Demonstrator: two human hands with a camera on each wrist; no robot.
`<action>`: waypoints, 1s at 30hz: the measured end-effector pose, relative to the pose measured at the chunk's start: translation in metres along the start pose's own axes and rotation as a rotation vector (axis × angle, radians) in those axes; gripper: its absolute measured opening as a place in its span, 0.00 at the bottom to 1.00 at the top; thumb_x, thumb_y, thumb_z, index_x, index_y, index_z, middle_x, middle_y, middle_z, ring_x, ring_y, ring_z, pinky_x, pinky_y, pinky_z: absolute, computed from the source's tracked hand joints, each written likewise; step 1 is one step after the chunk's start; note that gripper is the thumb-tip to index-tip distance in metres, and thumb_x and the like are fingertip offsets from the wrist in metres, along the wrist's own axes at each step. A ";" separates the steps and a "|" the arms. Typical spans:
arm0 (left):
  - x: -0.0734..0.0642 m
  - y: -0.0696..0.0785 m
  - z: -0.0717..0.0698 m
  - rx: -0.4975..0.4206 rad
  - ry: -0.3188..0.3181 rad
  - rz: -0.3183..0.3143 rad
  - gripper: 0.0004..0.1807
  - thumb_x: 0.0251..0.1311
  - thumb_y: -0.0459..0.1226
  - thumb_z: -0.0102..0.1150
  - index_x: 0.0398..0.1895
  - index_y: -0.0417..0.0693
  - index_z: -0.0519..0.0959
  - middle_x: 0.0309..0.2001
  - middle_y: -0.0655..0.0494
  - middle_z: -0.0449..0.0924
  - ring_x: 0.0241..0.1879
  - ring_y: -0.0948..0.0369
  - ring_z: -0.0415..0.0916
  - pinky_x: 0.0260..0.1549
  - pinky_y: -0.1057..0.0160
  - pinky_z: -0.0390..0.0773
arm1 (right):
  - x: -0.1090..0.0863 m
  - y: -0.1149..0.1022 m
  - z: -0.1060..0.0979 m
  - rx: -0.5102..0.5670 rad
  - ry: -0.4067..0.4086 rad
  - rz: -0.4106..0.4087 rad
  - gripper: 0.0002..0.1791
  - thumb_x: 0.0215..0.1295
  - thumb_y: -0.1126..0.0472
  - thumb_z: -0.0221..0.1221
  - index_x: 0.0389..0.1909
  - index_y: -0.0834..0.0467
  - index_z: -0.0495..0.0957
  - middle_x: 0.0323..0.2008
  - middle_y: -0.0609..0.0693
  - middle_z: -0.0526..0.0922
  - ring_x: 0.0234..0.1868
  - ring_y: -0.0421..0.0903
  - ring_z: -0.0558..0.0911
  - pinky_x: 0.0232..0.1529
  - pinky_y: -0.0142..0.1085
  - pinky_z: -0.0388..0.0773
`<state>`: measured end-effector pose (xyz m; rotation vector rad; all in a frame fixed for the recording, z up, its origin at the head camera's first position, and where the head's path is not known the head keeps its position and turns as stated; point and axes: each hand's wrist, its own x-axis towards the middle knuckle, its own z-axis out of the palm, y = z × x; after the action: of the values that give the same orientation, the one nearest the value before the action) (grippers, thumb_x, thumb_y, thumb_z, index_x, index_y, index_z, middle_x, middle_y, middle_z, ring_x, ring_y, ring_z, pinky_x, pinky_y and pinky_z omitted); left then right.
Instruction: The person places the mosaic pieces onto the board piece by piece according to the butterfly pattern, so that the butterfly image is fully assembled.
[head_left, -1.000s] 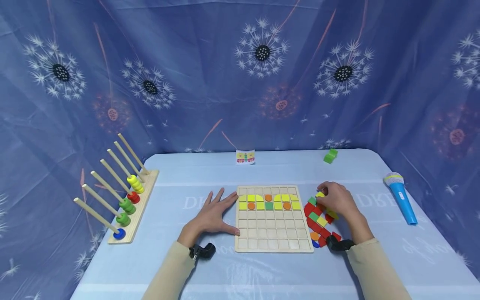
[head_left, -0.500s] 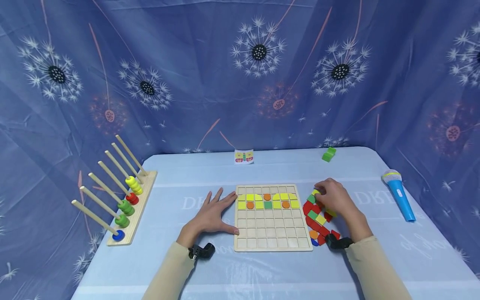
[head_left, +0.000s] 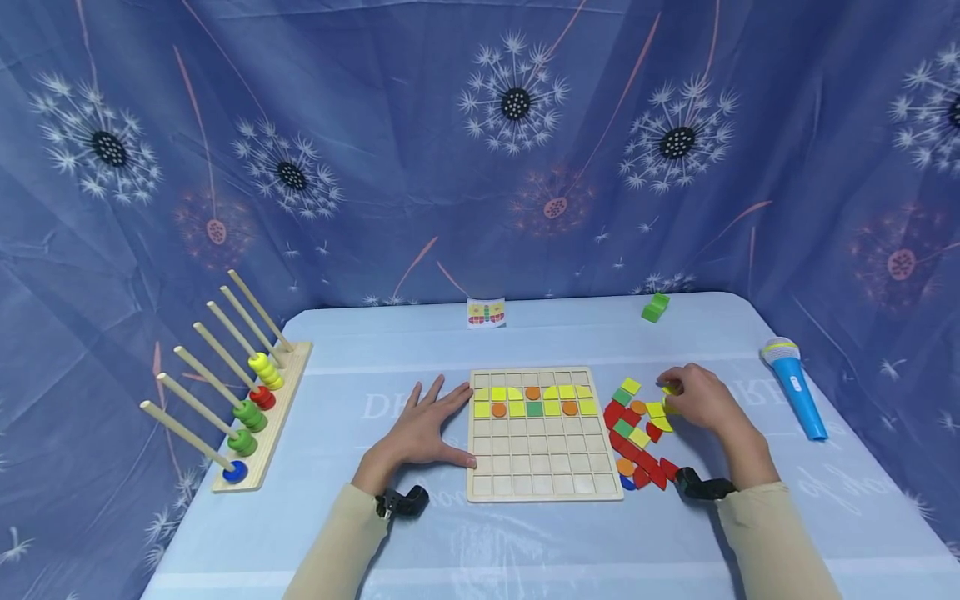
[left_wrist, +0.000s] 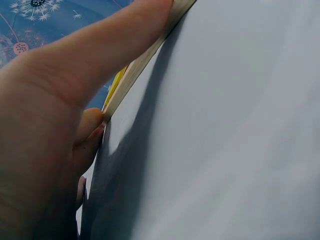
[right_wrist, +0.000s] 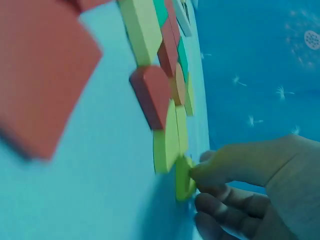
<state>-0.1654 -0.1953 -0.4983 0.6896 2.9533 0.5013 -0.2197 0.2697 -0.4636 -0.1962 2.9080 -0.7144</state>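
My left hand [head_left: 425, 429] lies spread at the left edge of the wooden grid board [head_left: 543, 462], with fingertips and thumb touching its frame. In the left wrist view the thumb [left_wrist: 115, 45] presses along the board's edge. Yellow, orange and green tiles fill much of the board's second and third rows. To the right of the board, my right hand [head_left: 701, 400] pinches a yellow tile [right_wrist: 184, 181] at the far side of a loose pile of tiles. The right wrist view shows the thumb against that tile; the fingers partly hide it. Red tiles [head_left: 641, 458] make up much of the pile.
A wooden bead stacker [head_left: 262, 425] with upright pegs stands at the left. The butterfly pattern card [head_left: 486, 313] sits at the back edge, and a green block [head_left: 656, 307] lies back right. A blue toy microphone [head_left: 795, 387] rests at the right.
My right hand has moved right, away from the yellow square at the pile's top, uncovering an orange disc and yellow tiles. The left hand stays on the board; the head view has shifted slightly.
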 end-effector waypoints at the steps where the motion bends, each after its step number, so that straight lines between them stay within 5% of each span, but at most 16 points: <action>1: 0.000 0.000 0.000 -0.001 -0.001 -0.001 0.67 0.28 0.79 0.57 0.75 0.59 0.55 0.75 0.63 0.49 0.74 0.48 0.34 0.68 0.41 0.32 | -0.001 0.001 -0.001 0.007 -0.013 -0.005 0.21 0.50 0.67 0.66 0.48 0.67 0.80 0.38 0.59 0.76 0.38 0.55 0.73 0.41 0.51 0.78; 7: 0.000 -0.001 -0.001 -0.005 0.008 -0.008 0.68 0.27 0.80 0.57 0.75 0.59 0.55 0.75 0.64 0.49 0.74 0.50 0.34 0.68 0.42 0.31 | -0.010 0.006 -0.003 0.033 -0.105 -0.064 0.20 0.52 0.64 0.67 0.47 0.64 0.80 0.39 0.56 0.78 0.39 0.53 0.74 0.41 0.49 0.79; 15: -0.001 -0.002 0.000 -0.005 -0.003 -0.013 0.67 0.28 0.80 0.57 0.75 0.59 0.55 0.75 0.65 0.49 0.74 0.50 0.34 0.68 0.42 0.31 | -0.009 0.011 -0.003 -0.002 0.027 -0.011 0.21 0.55 0.65 0.63 0.51 0.68 0.77 0.42 0.63 0.77 0.41 0.57 0.75 0.40 0.52 0.79; 23: -0.001 -0.002 0.001 -0.014 -0.009 -0.019 0.67 0.27 0.80 0.57 0.75 0.60 0.55 0.75 0.65 0.48 0.74 0.50 0.33 0.68 0.42 0.31 | 0.004 0.019 0.003 -0.023 0.010 -0.025 0.19 0.56 0.71 0.57 0.50 0.63 0.82 0.44 0.64 0.78 0.44 0.60 0.74 0.47 0.60 0.74; 30: 0.001 -0.001 0.001 -0.004 -0.009 -0.019 0.67 0.27 0.80 0.57 0.76 0.61 0.54 0.75 0.66 0.48 0.74 0.51 0.32 0.68 0.42 0.31 | 0.007 0.016 0.000 -0.040 0.018 -0.016 0.17 0.58 0.60 0.66 0.45 0.66 0.82 0.37 0.58 0.81 0.38 0.55 0.76 0.41 0.54 0.77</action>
<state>-0.1665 -0.1955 -0.4992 0.6602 2.9463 0.5013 -0.2276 0.2824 -0.4718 -0.2186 2.9427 -0.6637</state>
